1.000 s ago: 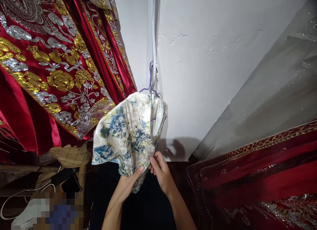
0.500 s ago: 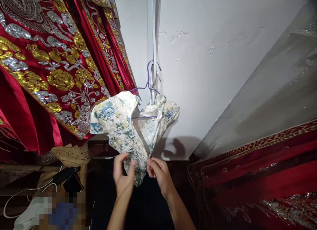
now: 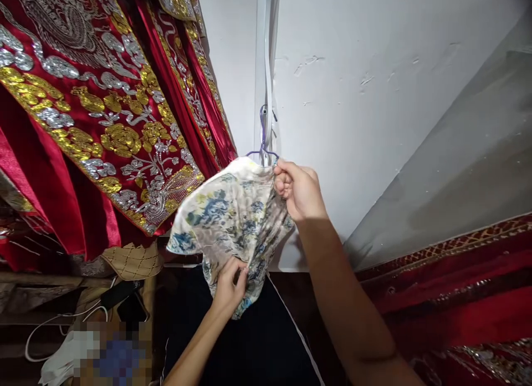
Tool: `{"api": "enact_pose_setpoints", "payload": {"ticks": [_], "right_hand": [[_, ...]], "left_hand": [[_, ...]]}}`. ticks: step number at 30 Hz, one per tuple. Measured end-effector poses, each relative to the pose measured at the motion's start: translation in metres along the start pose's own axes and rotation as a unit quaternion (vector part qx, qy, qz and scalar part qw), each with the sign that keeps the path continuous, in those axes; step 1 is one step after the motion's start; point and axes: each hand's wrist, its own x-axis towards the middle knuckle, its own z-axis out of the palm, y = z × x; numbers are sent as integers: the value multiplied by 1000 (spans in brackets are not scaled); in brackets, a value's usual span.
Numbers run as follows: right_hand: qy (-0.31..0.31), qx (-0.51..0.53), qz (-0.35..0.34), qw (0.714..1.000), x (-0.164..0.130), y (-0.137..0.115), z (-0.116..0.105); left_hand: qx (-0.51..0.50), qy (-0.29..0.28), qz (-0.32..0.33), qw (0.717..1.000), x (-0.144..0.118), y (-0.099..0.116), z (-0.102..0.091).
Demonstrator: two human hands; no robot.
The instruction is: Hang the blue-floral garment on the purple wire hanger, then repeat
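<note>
A small cream garment with blue and green flowers [image 3: 226,219] hangs on a purple wire hanger [image 3: 262,145] hooked to a white pipe on the wall. My left hand [image 3: 229,286] pinches the garment's lower edge. Up at the collar, just under the hanger hook, my right hand [image 3: 300,189] grips the top of the garment.
Red satin cloth with gold and silver embroidery [image 3: 95,108] hangs at the left. More red embroidered fabric [image 3: 449,297] lies at the right. A white wall [image 3: 353,97] is behind. Dark cloth [image 3: 249,347] lies below, and white cables [image 3: 50,325] trail at the lower left.
My right hand has left the garment's lower edge and risen to grip its top by the hanger. The garment, spread open half a second ago, is bunched together again.
</note>
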Motion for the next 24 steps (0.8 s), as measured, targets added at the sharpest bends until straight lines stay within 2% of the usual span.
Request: {"api": "enact_pose_setpoints", "payload": {"ticks": [2,4,7,10,12,15,18,20,22,24], "right_hand": [[-23,-9,-13,1000,-2,-1,10],[-41,-19,-23,999,-13,6,16],[-57,-44,-54,996,-28,17,21],[-87,-61,-73,992,-34,13,24],[-105,-71,-83,989,-35,5,24],[-111,-75,-98,986,-31,0,19],[-112,-91,-96,985,-24,17,8],[-116,-112,-60,985,-23,39,-2],[-114,-128,-14,985,-28,63,-11],[-107,-132,20,985,-40,83,-17]], "left_hand": [[23,7,14,1000,11,2,-12],[31,13,48,998,29,17,-24],[11,68,136,988,69,64,-41],[12,132,235,963,116,119,-58],[36,110,273,955,141,148,-65],[83,88,316,941,160,173,-66],[106,121,331,930,161,181,-63],[84,191,315,926,161,176,-71],[22,293,282,913,163,159,-92],[-89,375,232,893,165,130,-119]]}}
